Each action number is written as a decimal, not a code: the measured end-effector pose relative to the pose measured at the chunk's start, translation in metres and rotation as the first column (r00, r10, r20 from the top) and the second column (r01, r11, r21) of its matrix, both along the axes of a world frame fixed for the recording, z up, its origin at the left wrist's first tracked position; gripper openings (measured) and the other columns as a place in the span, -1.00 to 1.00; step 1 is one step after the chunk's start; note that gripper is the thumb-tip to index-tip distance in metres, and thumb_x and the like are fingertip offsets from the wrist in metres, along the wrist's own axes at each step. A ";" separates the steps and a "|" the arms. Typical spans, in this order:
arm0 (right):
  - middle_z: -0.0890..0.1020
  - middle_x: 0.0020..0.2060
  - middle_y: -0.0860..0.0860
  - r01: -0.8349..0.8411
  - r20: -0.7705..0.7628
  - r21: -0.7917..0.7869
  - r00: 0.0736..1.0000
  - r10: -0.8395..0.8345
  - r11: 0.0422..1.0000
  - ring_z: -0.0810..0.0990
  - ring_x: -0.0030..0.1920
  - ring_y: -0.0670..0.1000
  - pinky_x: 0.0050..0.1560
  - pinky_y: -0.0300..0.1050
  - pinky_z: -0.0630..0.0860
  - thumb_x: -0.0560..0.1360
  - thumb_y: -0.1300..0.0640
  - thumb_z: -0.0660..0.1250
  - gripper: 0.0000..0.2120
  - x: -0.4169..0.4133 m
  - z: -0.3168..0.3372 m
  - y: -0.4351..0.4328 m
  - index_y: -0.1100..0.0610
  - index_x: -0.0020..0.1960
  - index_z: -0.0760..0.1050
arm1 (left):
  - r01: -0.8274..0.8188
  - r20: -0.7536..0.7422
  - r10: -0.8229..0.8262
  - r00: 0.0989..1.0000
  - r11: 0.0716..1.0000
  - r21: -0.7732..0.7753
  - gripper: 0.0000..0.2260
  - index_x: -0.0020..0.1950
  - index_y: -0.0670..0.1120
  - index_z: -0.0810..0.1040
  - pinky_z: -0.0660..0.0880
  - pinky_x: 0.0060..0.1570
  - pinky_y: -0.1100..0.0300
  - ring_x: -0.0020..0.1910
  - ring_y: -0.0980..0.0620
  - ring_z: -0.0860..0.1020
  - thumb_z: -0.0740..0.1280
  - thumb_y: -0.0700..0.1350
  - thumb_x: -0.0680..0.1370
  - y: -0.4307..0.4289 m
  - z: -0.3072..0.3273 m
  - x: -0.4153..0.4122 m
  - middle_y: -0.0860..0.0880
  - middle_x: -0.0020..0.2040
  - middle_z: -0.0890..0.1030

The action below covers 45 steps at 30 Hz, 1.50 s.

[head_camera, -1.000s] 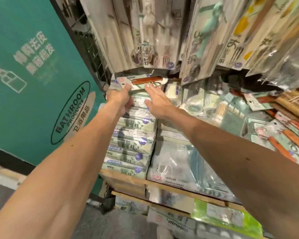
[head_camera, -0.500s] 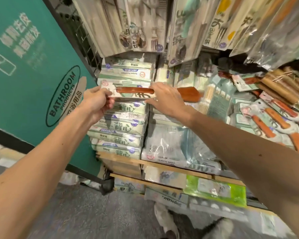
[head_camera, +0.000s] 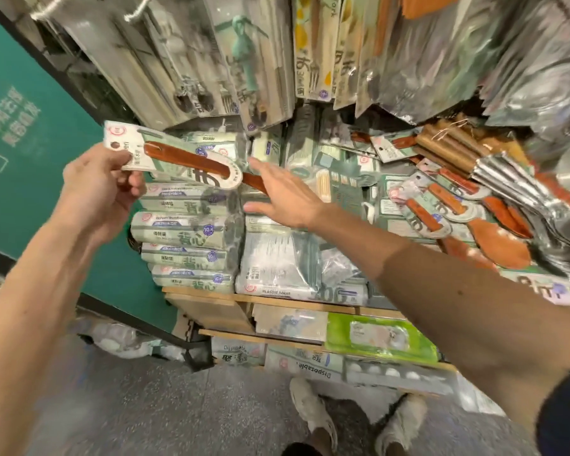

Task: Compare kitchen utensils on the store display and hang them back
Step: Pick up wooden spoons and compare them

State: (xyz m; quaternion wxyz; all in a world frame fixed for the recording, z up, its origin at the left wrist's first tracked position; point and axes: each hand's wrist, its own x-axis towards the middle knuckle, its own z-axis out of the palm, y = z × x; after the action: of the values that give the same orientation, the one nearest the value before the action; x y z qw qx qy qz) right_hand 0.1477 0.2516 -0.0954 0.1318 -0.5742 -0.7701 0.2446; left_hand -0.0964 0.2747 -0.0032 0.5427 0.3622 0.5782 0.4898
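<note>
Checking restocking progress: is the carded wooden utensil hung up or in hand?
In hand, not hung: the left hand pinches the wooden utensil by its card end.

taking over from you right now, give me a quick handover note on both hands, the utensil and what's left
Left hand pinches the card end of the wooden spatula, held out in front of the stacked bag packs.
Right hand is open, fingers straight, at the spatula's far end; whether it touches cannot be told.
Done: one spatula is off the display and in hand.
Left: compare it with the other wooden spatulas piled to the right, then hang it back by the hole in its card.
</note>
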 end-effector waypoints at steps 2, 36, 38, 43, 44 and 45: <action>0.16 0.58 0.13 0.021 -0.059 0.032 0.998 -0.019 0.999 0.15 0.56 0.12 0.52 0.03 0.09 0.56 -0.10 0.34 -0.17 0.001 0.008 -0.009 0.16 0.61 -0.06 | -0.056 0.017 0.055 0.998 0.998 0.039 -0.72 -0.26 -0.02 0.50 0.30 -0.50 0.36 -0.52 0.17 0.31 0.16 -0.28 0.57 -0.013 0.018 0.014 -0.04 -0.26 0.49; 0.67 -0.26 0.00 0.622 -0.271 -0.574 0.468 -0.841 0.532 0.61 -0.29 -0.05 -0.24 -0.25 0.53 0.52 -0.12 0.40 -0.71 0.394 -0.001 -0.210 0.11 -0.06 0.64 | 0.217 -0.358 -0.406 0.841 0.859 -0.463 -0.75 -0.12 -0.08 0.58 0.63 0.05 -0.08 -0.07 -0.12 0.66 0.51 0.07 0.43 -0.133 -0.169 0.419 -0.11 -0.07 0.69; 0.69 -0.32 -0.07 0.612 -0.293 -0.597 0.435 -0.851 0.519 0.65 -0.28 -0.07 -0.22 -0.17 0.59 0.53 -0.08 0.40 -0.71 0.400 -0.003 -0.202 0.15 0.01 0.65 | 0.165 -0.444 -0.396 0.804 0.866 -0.472 -0.54 0.16 -0.14 0.54 0.59 0.15 -0.13 0.10 -0.20 0.62 0.48 0.13 0.42 -0.132 -0.173 0.434 -0.18 0.15 0.65; 0.71 -0.22 0.16 0.525 -0.362 -0.721 0.272 -0.892 0.453 0.68 -0.30 0.04 -0.19 -0.06 0.69 0.55 0.03 0.39 -0.67 0.409 0.005 -0.192 0.30 0.12 0.60 | 0.062 -0.677 -0.456 0.578 0.851 -0.521 0.01 0.63 -0.11 -0.05 0.20 0.46 -0.22 0.56 -0.29 0.11 0.32 0.44 0.44 -0.129 -0.161 0.483 -0.31 0.58 0.10; 0.69 -0.24 0.13 0.536 -0.358 -0.708 0.289 -0.888 0.460 0.67 -0.37 -0.03 -0.25 -0.17 0.67 0.56 0.06 0.38 -0.72 0.410 0.008 -0.191 0.28 0.08 0.60 | 0.054 -0.681 -0.466 0.565 0.844 -0.533 0.06 0.64 -0.10 -0.10 0.16 0.47 -0.22 0.58 -0.27 0.06 0.32 0.46 0.42 -0.127 -0.161 0.493 -0.31 0.59 0.05; 0.66 -0.26 0.07 0.558 -0.351 -0.682 0.316 -0.881 0.472 0.62 -0.48 -0.14 -0.39 -0.32 0.58 0.58 0.09 0.36 -0.80 0.413 0.010 -0.190 0.24 0.04 0.58 | 0.041 -0.682 -0.471 0.559 0.838 -0.544 0.10 0.64 -0.09 -0.14 0.12 0.49 -0.21 0.59 -0.26 0.02 0.33 0.48 0.40 -0.126 -0.162 0.502 -0.31 0.60 0.02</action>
State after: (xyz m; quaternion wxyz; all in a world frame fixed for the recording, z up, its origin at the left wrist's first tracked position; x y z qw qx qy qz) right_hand 0.5604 0.0612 -0.0858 0.3626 -0.7449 -0.2328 0.5093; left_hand 0.4058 0.1484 -0.1657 0.3652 0.4816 0.7960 0.0337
